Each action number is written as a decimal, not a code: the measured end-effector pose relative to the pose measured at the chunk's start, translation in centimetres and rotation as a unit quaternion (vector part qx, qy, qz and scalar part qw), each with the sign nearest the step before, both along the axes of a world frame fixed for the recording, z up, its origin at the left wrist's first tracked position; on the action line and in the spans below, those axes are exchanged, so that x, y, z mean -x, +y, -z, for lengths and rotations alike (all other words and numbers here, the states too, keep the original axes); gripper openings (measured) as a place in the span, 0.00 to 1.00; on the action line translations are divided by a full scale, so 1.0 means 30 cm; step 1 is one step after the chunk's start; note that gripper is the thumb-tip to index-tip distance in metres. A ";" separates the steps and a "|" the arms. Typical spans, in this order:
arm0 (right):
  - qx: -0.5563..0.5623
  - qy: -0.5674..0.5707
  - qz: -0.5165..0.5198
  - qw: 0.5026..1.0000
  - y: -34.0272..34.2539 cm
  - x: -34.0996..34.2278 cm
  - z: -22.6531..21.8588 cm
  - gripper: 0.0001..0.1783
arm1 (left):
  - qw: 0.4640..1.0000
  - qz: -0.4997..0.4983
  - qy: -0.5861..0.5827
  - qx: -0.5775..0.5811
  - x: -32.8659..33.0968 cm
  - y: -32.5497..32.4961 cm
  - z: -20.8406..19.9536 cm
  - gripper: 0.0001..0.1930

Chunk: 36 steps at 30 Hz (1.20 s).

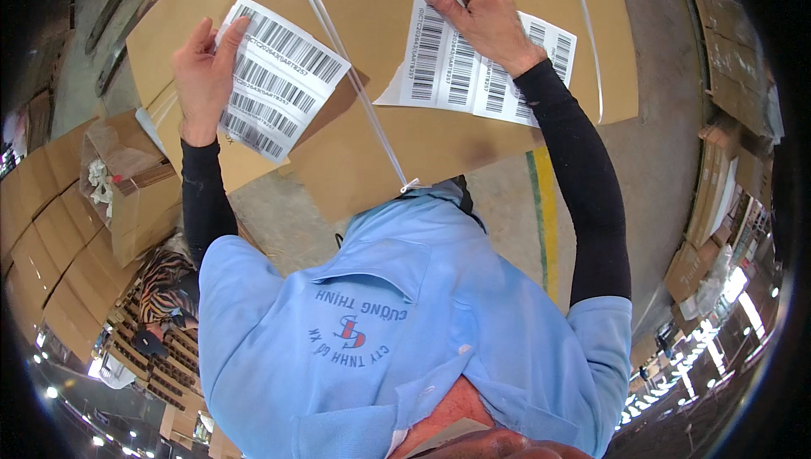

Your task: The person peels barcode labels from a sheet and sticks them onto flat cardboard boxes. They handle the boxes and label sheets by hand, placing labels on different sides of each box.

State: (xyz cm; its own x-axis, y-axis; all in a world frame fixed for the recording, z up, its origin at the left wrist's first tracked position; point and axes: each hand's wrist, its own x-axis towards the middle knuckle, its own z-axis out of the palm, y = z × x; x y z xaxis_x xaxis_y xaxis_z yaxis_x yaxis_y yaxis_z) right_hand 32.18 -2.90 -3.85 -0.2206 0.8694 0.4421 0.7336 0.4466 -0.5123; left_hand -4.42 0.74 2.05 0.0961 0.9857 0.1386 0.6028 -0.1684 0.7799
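My left hand [207,75] grips a white sheet of barcode labels [283,79] by its upper left edge, the thumb on top. The sheet is tilted over a large brown cardboard box [363,159]. On the right, another barcode label sheet [448,70] lies over the cardboard, with a ragged lower left corner. My right hand [481,16] is over its upper edge. The right thumb and index finger are apart; the other fingers curl and are partly hidden. A white strap [372,113] runs across the box between the sheets, knotted at the near edge.
A second white strap [589,37] crosses the box on the right. Stacked cartons [59,231] and an open carton [148,206] stand left. A person in a patterned top [165,294] is at lower left, by wooden slats. Flattened cardboard [731,62] is on the right.
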 end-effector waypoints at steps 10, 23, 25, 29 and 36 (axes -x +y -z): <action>0.143 0.199 -0.106 0.964 -0.115 0.023 -0.262 0.29 | 0.976 -0.012 -0.030 -0.217 -0.101 -0.121 -0.233 0.18; 0.084 0.395 0.070 0.912 -0.533 0.216 -0.505 0.07 | 0.898 0.093 -0.096 -0.419 -0.246 -0.328 -0.441 0.14; 0.020 0.384 0.090 0.919 -0.610 0.217 -0.523 0.07 | 0.925 0.175 -0.059 -0.333 -0.209 -0.400 -0.505 0.14; -0.090 0.349 0.114 0.926 -0.769 0.225 -0.552 0.13 | 0.849 0.467 -0.088 -0.230 -0.146 -0.502 -0.629 0.34; -0.285 0.318 0.186 0.885 -1.239 0.324 -0.569 0.17 | 0.476 0.845 -0.232 0.070 -0.285 -0.670 -0.694 0.46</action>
State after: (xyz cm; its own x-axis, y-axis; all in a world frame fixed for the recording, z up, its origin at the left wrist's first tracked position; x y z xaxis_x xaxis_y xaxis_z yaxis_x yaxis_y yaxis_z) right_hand 22.48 -40.07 13.20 0.4850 0.4253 0.7641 0.5275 0.5546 -0.6435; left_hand 4.12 -19.34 22.87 0.7602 -0.4424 0.4758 -0.5441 -0.0333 0.8384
